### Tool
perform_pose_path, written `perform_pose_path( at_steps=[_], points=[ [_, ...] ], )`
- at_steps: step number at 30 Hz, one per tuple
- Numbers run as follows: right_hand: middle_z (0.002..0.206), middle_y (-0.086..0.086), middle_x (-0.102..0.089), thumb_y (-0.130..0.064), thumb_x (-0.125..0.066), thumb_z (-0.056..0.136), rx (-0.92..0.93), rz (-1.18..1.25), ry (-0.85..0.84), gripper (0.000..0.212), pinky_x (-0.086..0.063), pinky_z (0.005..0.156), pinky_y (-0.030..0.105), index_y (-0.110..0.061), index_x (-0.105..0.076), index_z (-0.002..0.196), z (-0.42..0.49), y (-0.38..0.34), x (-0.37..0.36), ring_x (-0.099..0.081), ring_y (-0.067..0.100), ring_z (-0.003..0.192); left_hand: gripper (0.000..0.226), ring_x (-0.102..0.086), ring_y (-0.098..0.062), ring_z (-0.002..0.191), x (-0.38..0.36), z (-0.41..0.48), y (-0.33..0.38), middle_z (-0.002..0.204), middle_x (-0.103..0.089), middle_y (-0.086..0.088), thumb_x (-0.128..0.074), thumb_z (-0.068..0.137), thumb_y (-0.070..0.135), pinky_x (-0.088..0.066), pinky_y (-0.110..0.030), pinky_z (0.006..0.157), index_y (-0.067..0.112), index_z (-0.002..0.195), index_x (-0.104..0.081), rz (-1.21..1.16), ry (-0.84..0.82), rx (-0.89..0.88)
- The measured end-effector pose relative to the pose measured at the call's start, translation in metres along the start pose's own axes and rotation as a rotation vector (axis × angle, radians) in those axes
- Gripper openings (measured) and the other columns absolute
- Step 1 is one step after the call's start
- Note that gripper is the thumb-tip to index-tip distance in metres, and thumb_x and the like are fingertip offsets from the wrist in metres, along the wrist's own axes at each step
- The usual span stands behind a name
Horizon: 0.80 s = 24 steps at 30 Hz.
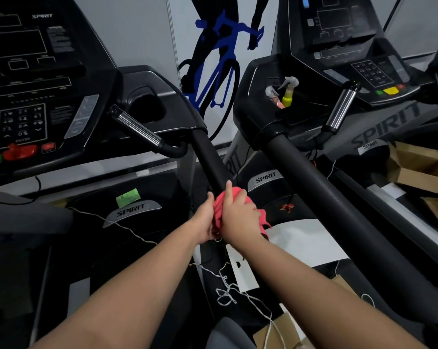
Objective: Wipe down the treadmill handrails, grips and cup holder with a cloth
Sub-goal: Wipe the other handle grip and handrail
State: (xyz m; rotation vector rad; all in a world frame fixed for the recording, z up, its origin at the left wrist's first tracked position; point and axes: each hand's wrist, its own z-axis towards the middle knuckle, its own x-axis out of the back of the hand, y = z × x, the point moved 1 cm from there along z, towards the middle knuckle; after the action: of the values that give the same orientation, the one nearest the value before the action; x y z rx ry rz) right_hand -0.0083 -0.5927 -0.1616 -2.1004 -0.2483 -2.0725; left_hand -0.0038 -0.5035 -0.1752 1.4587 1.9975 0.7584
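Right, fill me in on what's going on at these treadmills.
A person is wiping a treadmill's black handrail. The left hand and right hand both grip a red cloth bunched round the rail's lower stretch. Two spray bottles stand in the neighbouring treadmill's cup holder.

Cloth [219, 207] mostly covered by both hands, only red bits show centre frame. The handrail [207, 157] stretch under it is hidden. Left hand [204, 217] fingers go behind the rail, so grip can't be read. Right hand [238, 212] fingertips are lost over the cloth's far side. Forearms cut off at bottom edge. Left console [24, 71] is cropped at top and left, its keypad [22, 124] labels too blurry to read. Spray bottles [289, 91], upper right: only heads show, bodies sunk in cup holder [296, 117]. Cardboard [419, 167] runs off right edge.
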Motion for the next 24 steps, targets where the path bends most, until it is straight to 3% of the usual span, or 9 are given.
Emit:
perform_pose_path(
  at_steps=[2, 4, 7, 10, 13, 16, 18, 22, 24],
  points=[
    [0.136, 0.02, -0.034, -0.035, -0.059, 0.083, -0.005, 0.302, -0.097, 0.096, -0.046, 0.09, 0.045, -0.02, 0.008, 0.15, 0.024, 0.006, 0.006, -0.05, 0.038, 0.113, 0.07, -0.056, -0.021, 0.064, 0.001, 0.007, -0.001, 0.055, -0.061, -0.004, -0.021, 0.093, 0.065, -0.045, -0.028, 0.064, 0.011, 0.098, -0.065, -0.023, 0.091, -0.048],
    [0.135, 0.016, -0.043, -0.037, -0.063, 0.077, -0.016, 0.637, -0.216, 0.097, -0.04, 0.098, 0.037, -0.018, -0.002, 0.151, 0.047, 0.019, 0.014, -0.048, 0.033, 0.121, 0.067, -0.056, -0.023, 0.069, 0.0, 0.005, 0.003, 0.074, -0.07, -0.015, -0.023, 0.097, 0.058, -0.04, -0.024, 0.059, 0.007, 0.119, -0.06, -0.012, 0.138, -0.104],
    [0.12, 0.006, -0.062, -0.036, -0.068, 0.081, -0.011, 1.22, -0.429, 0.067, -0.047, 0.09, 0.027, -0.013, -0.041, 0.139, 0.056, 0.038, 0.01, -0.06, 0.024, 0.111, 0.062, -0.063, -0.026, 0.095, 0.005, 0.008, 0.007, 0.12, -0.064, -0.017, -0.025, 0.098, 0.056, -0.044, -0.023, 0.063, 0.012, 0.127, -0.057, 0.067, 0.177, -0.148],
    [0.099, 0.008, -0.072, -0.047, -0.055, 0.089, -0.211, 1.538, -0.618, 0.045, -0.053, 0.076, 0.027, -0.01, -0.062, 0.114, 0.04, 0.053, 0.002, -0.069, 0.02, 0.088, 0.06, -0.061, -0.021, 0.073, 0.007, 0.01, 0.014, 0.11, -0.065, -0.012, -0.027, 0.099, 0.053, -0.043, -0.022, 0.057, 0.008, 0.124, -0.058, 0.121, 0.197, -0.198],
    [0.086, 0.006, -0.073, -0.058, -0.048, 0.087, -0.382, 1.583, -0.695, 0.049, -0.051, 0.071, 0.026, -0.015, -0.066, 0.103, 0.021, 0.07, -0.016, -0.068, 0.02, 0.079, 0.061, -0.062, -0.026, 0.09, 0.0, 0.013, 0.018, 0.097, -0.067, -0.01, -0.028, 0.098, 0.054, -0.047, -0.032, 0.078, 0.007, 0.121, -0.059, 0.153, 0.185, -0.22],
    [0.09, 0.01, -0.072, -0.067, -0.044, 0.083, -0.47, 1.547, -0.735, 0.059, -0.05, 0.07, 0.027, -0.017, -0.064, 0.108, 0.007, 0.08, -0.025, -0.067, 0.023, 0.085, 0.069, -0.059, -0.034, 0.108, -0.012, 0.011, 0.016, 0.116, -0.062, -0.018, -0.028, 0.094, 0.062, -0.045, -0.042, 0.097, 0.007, 0.127, -0.053, 0.176, 0.186, -0.207],
    [0.095, 0.012, -0.071, -0.069, -0.042, 0.084, -0.472, 1.547, -0.776, 0.063, -0.05, 0.069, 0.027, -0.017, -0.063, 0.111, 0.001, 0.082, -0.027, -0.067, 0.023, 0.087, 0.069, -0.058, -0.031, 0.109, -0.018, 0.011, 0.015, 0.12, -0.061, -0.014, -0.028, 0.092, 0.064, -0.045, -0.041, 0.097, 0.009, 0.127, -0.05, 0.177, 0.196, -0.208],
    [0.097, 0.012, -0.067, -0.059, -0.036, 0.092, -0.446, 1.459, -0.625, 0.052, -0.051, 0.077, 0.029, -0.017, -0.061, 0.111, -0.001, 0.08, -0.023, -0.064, 0.023, 0.088, 0.039, -0.057, -0.017, 0.093, -0.015, 0.008, 0.021, 0.111, -0.056, -0.003, -0.042, 0.097, 0.044, -0.042, -0.025, 0.074, 0.012, 0.119, -0.043, 0.192, 0.287, -0.317],
    [0.106, 0.01, -0.065, -0.059, -0.037, 0.086, -0.37, 1.309, -0.472, 0.052, -0.047, 0.092, 0.035, -0.019, -0.06, 0.111, -0.003, 0.078, -0.027, -0.061, 0.024, 0.099, 0.037, -0.056, -0.018, 0.1, -0.011, 0.005, 0.025, 0.117, -0.053, -0.004, -0.047, 0.095, 0.042, -0.045, -0.028, 0.085, 0.016, 0.121, -0.041, 0.201, 0.319, -0.354]
  ],
)
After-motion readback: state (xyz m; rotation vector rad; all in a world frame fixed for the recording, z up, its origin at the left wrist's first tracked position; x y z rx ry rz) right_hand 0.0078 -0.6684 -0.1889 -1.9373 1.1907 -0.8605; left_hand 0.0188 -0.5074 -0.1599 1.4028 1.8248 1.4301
